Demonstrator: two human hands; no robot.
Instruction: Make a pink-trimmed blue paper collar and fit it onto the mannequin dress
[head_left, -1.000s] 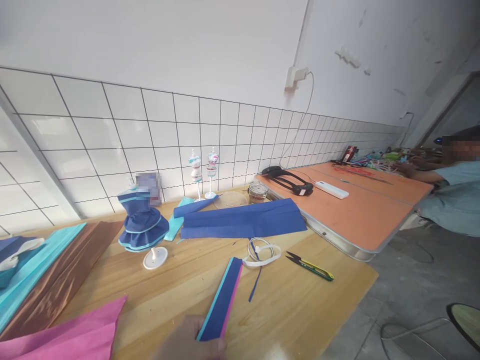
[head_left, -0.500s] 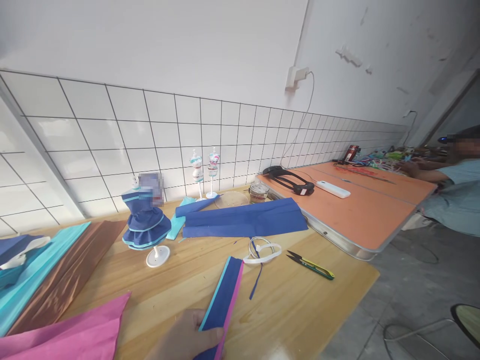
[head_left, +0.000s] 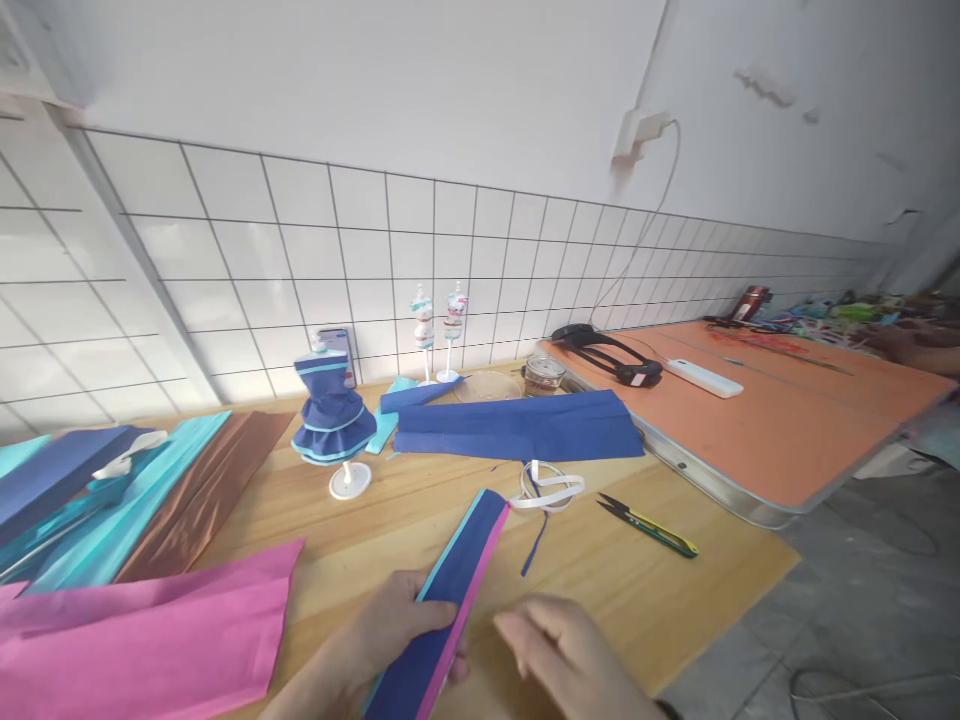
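Note:
A navy blue fabric strip (head_left: pixel 457 580), edged in light blue on one side and pink on the other, lies slanted in my left hand (head_left: pixel 397 625). My left thumb presses on top of it and the fingers reach underneath. Just right of the strip, apart from it, is my right hand (head_left: pixel 562 650), its fingers curled together; whatever they may hold is hidden. A white elastic band (head_left: pixel 551 492) lies in loops by the strip's far end. Beside it rest a thin navy fabric scrap (head_left: pixel 534 550) and thread snips (head_left: pixel 649 525) with yellow-green handles.
A small dress form in a ruffled navy dress (head_left: pixel 334 415) stands ahead, near two smaller dress forms (head_left: pixel 424 325). Blue fabric (head_left: pixel 517 425) lies across the back. Pink (head_left: pixel 150 630) and brown fabric (head_left: pixel 210 490) lie left. An orange table (head_left: pixel 772 420) adjoins on the right.
My right hand has come into view beside the strip. My left hand still grips the strip, now more visible. The view has swung left, so things appear further right.

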